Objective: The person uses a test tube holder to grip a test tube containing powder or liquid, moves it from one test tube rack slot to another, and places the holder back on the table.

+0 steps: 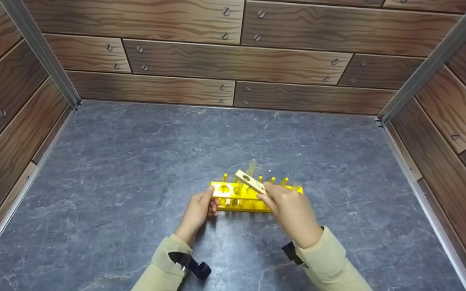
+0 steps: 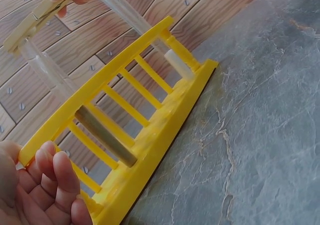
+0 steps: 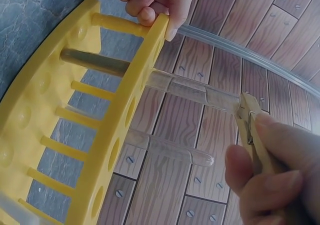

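Observation:
A yellow test tube rack [image 1: 237, 208] stands on the floor in the head view. At its left end my left hand [image 1: 199, 204] grips it, thumb on the top plate and fingers curled below. My right hand [image 1: 295, 208] pinches a wooden test tube clamp [image 3: 250, 135] over the rack. The clamp's jaws are at the upper end of a clear test tube [image 3: 185, 89], which passes down through a rack hole. Dark brownish liquid [image 2: 106, 136] fills this tube's lower part. Beside it in the right wrist view, another clear tube [image 3: 195, 156] has its rounded end outward.
At the rack's other end, a further tube [image 2: 125, 9] has a whitish lower part [image 2: 177, 64]. Several yellow pegs [image 1: 273, 180] stick up along the rack's back. Wood-patterned walls [image 1: 176, 56] with metal corner strips [image 1: 415, 76] enclose the grey marbled surface [image 1: 136, 161].

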Motion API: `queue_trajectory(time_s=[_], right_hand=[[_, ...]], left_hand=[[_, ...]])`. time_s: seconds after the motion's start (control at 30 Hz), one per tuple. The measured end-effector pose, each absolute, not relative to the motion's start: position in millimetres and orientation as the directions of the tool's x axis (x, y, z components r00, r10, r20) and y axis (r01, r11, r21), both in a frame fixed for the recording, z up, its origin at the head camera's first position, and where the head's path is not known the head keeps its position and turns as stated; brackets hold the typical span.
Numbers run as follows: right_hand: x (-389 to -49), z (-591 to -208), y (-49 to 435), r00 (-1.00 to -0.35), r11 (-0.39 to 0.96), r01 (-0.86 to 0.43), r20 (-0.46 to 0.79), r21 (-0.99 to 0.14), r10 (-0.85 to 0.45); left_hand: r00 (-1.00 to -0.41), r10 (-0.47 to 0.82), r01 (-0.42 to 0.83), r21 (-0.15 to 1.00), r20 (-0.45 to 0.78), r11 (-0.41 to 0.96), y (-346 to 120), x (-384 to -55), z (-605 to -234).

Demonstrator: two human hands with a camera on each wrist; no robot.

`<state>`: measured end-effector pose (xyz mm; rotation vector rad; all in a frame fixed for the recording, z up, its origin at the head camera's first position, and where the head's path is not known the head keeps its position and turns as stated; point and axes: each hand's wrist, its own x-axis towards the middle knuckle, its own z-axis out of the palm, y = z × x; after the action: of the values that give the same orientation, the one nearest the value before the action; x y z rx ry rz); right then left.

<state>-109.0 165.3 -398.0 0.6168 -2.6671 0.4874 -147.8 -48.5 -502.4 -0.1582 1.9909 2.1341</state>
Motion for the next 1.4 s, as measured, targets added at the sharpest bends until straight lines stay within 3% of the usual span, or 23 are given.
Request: queue_trajectory(time_s=[0.53,0.97,1.4], right_hand=[[-106,-395,178,-0.849,0.862,-0.447,0.418,-0.238,-0.324],[-102,-390,190,-0.879,0.875,-0.400,0.384,-0.272,-0.282],[-97,-389,201,-0.894,0.893,-0.365,0.365,-0.264,-0.258]], left_hand=[[-0.969,0.112,-0.225,0.974,-0.219,-0.041,-50,-134,-465],[-0.970,0.110,-0.222,0.974,-0.216,-0.045,-50,-134,-468],[-0.975,0.095,-0.207,0.977,-0.202,-0.052,-49,-147,-503]])
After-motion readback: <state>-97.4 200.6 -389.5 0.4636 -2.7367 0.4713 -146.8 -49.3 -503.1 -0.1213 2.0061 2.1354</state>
